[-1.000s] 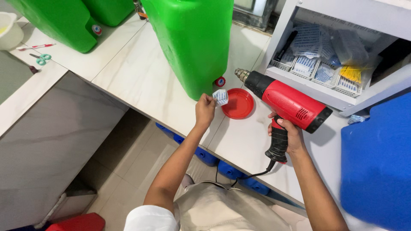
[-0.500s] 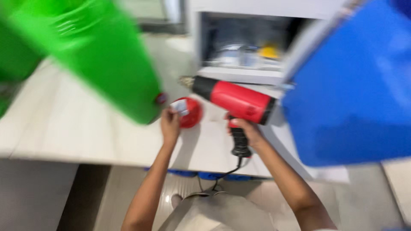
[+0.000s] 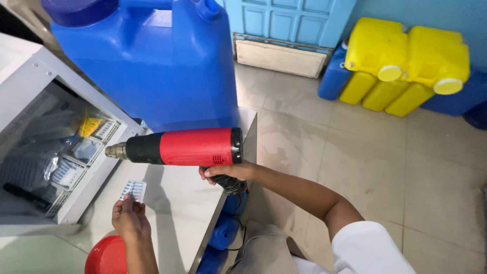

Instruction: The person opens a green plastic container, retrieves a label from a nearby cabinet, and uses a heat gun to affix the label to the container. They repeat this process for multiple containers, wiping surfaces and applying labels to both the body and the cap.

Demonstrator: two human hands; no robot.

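Observation:
My right hand (image 3: 227, 173) grips the black handle of a red and black heat gun (image 3: 183, 147), held level with its metal nozzle pointing left. My left hand (image 3: 129, 218) pinches a small white and blue label strip (image 3: 133, 190) just below the nozzle, above the grey counter (image 3: 177, 213). A red round cap (image 3: 105, 257) lies on the counter at the bottom edge, beside my left wrist.
A large blue jerrycan (image 3: 152, 66) stands on the counter behind the heat gun. A white shelf unit (image 3: 56, 147) at left holds packets of labels. Yellow jerrycans (image 3: 406, 63) and blue ones lie on the tiled floor at right. Blue containers (image 3: 223, 231) sit under the counter.
The view has swung right, away from the green jerrycan, to the blue one and the floor. My left hand has lifted the label strip away from the red cap.

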